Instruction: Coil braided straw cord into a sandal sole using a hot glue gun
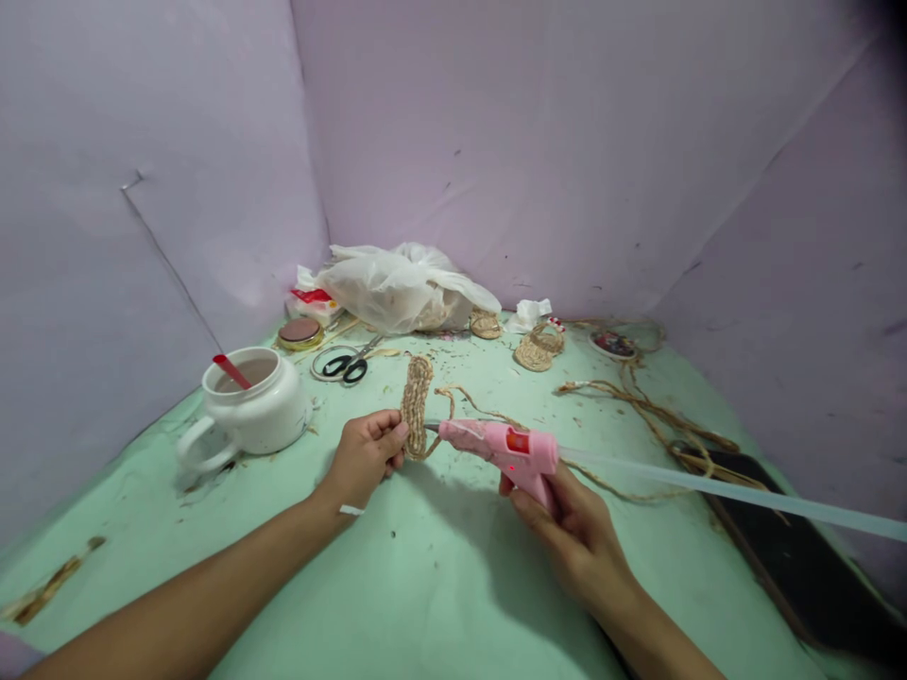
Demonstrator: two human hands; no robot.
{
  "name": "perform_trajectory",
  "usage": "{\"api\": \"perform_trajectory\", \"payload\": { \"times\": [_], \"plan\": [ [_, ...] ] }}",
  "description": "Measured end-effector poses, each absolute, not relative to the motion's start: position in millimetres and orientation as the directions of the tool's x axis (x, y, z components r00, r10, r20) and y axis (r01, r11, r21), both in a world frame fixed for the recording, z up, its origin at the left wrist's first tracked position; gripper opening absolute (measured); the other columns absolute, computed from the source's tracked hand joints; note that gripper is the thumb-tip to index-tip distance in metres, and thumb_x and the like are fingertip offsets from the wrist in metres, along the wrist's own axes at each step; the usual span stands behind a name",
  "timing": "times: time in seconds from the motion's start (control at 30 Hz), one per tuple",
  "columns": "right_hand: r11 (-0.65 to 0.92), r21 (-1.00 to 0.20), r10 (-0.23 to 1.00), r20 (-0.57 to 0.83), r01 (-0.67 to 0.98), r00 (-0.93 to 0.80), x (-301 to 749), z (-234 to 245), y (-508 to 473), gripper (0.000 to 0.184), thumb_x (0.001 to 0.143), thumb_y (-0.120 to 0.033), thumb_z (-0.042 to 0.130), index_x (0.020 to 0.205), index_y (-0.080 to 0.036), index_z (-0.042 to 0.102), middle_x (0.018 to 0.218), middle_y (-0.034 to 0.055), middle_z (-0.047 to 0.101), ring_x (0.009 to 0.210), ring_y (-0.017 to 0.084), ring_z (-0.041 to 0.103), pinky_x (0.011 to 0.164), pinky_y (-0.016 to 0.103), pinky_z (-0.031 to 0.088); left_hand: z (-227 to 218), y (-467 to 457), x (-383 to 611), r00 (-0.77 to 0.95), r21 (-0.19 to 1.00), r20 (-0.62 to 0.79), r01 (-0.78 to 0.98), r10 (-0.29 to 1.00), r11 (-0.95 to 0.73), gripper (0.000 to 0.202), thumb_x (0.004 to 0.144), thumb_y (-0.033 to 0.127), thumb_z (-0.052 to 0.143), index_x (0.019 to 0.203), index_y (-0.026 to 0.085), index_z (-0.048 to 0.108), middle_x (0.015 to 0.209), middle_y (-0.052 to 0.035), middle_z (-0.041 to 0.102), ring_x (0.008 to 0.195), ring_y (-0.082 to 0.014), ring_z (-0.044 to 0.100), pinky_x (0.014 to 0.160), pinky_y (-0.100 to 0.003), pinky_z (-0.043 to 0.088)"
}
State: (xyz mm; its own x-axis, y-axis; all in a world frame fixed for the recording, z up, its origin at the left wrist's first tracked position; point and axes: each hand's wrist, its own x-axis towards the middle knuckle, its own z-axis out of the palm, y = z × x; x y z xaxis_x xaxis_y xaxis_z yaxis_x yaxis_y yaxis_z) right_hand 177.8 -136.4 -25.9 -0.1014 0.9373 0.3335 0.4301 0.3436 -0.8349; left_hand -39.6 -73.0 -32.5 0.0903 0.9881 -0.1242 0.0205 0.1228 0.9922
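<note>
My rope sole (417, 406) lies mid-bench (439, 567), pointing to 12. My left hand (365, 458) pinches its near end so it won't slide. My right hand (567, 529) is shut round the pink glue gun (506, 449), tip by the sole's 3 o'clock side for gluing. White pot (248, 406) at 9, scissors (347, 364) at 11.

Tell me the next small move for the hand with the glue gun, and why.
Probably a gentle squeeze of the trigger. The right hand grips the pink glue gun, and its nozzle sits right at the lower edge of the braided jute oval. The left hand pinches that end of the oval, where the loose jute cord leaves it.
</note>
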Motion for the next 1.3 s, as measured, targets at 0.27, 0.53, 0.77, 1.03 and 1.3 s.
{"api": "perform_trajectory", "payload": {
  "times": [0.27,0.53,0.77,1.03,1.3],
  "plan": [
    [0.316,-0.876,0.949,0.296,0.365,-0.111,180.2,-32.0,-135.6,0.017,0.085,-0.033,0.052,0.095,-0.022,0.061,0.073,-0.0005,0.062,0.061,0.014,0.051,0.052,0.024,0.036,-36.0,-72.2,-41.6,0.122,0.99,-0.138,0.001,0.983,0.139,0.034,0.064,0.047,0.064,0.066,0.014,0.055,0.04,0.0056,0.046,0.036,-0.0044,0.032,0.037,-0.018,0.022],
    [0.288,-0.88,0.957,0.273,0.377,-0.094,181.8,-33.9,-138.2,0.022,0.084,-0.037,0.052,0.097,-0.021,0.06,0.072,0.0011,0.06,0.068,0.018,0.053,0.055,0.027,0.036,-35.8,-74.4,-42.1,0.143,0.986,-0.16,-0.021,0.977,0.164,0.035,0.064,0.047,0.065,0.067,0.014,0.056,0.04,0.0054,0.045,0.037,-0.0044,0.031,0.037,-0.017,0.019],
    [0.331,-0.835,0.937,0.345,0.439,-0.05,178.6,-30.6,-136.5,0.022,0.083,-0.035,0.051,0.095,-0.021,0.062,0.081,0.0036,0.066,0.066,0.018,0.055,0.055,0.027,0.039,-35.0,-76.7,-41.2,0.163,0.986,-0.162,-0.023,0.973,0.168,0.036,0.064,0.049,0.065,0.064,0.014,0.055,0.04,0.0055,0.044,0.036,-0.004,0.03,0.036,-0.017,0.018],
    [0.333,-0.842,0.936,0.35,0.424,-0.04,179.0,-31.2,-136.4,0.015,0.083,-0.033,0.052,0.086,-0.021,0.061,0.072,0.0013,0.065,0.071,0.018,0.059,0.059,0.025,0.043,-33.3,-77.5,-39.8,0.159,0.986,-0.159,-0.026,0.974,0.166,0.039,0.061,0.051,0.066,0.063,0.014,0.056,0.04,0.0046,0.045,0.035,-0.004,0.032,0.036,-0.017,0.018],
    [0.352,-0.835,0.925,0.379,0.422,-0.023,179.3,-32.5,-136.1,0.015,0.082,-0.032,0.053,0.086,-0.021,0.062,0.073,0.0013,0.066,0.064,0.017,0.057,0.055,0.024,0.043,-32.3,-77.5,-39.4,0.158,0.985,-0.164,-0.033,0.974,0.171,0.04,0.06,0.052,0.067,0.062,0.014,0.055,0.041,0.0042,0.045,0.035,-0.0045,0.033,0.036,-0.017,0.018]
  ]
}}
